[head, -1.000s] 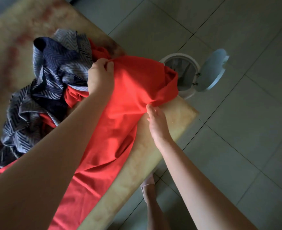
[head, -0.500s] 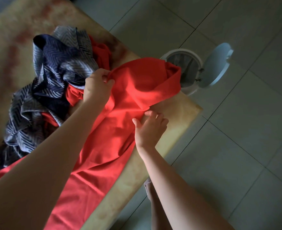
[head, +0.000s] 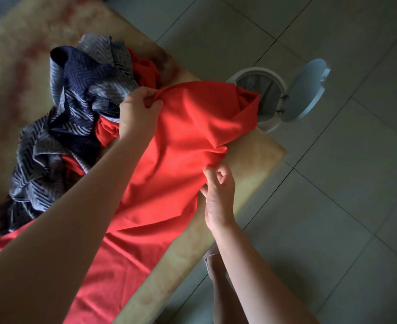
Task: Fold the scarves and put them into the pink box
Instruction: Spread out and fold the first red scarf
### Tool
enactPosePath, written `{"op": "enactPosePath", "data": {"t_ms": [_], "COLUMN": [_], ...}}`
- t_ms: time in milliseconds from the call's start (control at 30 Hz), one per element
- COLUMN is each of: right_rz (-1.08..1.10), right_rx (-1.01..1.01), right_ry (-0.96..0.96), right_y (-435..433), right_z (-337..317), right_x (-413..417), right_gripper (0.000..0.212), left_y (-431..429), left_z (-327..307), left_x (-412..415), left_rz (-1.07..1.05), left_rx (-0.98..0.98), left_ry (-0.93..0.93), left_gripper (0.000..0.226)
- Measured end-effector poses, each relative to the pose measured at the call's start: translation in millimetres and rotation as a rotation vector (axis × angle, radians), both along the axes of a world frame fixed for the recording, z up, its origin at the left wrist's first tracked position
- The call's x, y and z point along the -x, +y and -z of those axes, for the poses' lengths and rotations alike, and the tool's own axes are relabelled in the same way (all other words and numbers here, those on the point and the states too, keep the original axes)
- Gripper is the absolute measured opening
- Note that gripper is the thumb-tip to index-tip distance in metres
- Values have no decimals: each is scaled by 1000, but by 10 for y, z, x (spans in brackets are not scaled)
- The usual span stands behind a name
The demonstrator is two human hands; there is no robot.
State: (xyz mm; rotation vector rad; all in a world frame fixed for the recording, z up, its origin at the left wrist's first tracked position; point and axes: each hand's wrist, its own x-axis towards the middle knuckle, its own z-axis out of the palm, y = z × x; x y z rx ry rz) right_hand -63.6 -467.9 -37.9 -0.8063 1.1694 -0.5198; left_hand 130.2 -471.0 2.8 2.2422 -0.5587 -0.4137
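The right hand (head: 218,192), spread flat a moment ago, now curls its fingers (head: 222,176) on the right edge of the red scarf (head: 181,141). The left hand (head: 138,111) pinches a fold near the scarf's far end. The scarf lies along the tabletop (head: 258,157), beside a crumpled navy zigzag scarf (head: 76,101).

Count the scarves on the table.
2 for certain: the red scarf spread in the middle, the blue zigzag scarf heaped left of it. Red folds under that heap may be another.
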Motion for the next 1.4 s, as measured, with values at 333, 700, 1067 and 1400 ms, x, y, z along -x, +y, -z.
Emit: {"op": "enactPosePath", "data": {"t_ms": [333,700,1067,1400], "right_rz": [-214,80,302,-505], "right_rx": [48,150,715,453], "right_ry": [-112,39,147,205], "right_y": [119,-445,-821,-549], "right_z": [4,24,-456,18], "right_x": [50,-140,53,70], "right_gripper": [40,13,24,54], "left_y": [87,160,-17,8], "left_z": [17,9,-134,-85], "left_x": [4,-5,-80,83], "left_rz": [-10,-25,-19,46], "left_rx": [50,108,113,-53], "left_ry": [26,21,-57,-20], "left_gripper": [26,22,24,33]}}
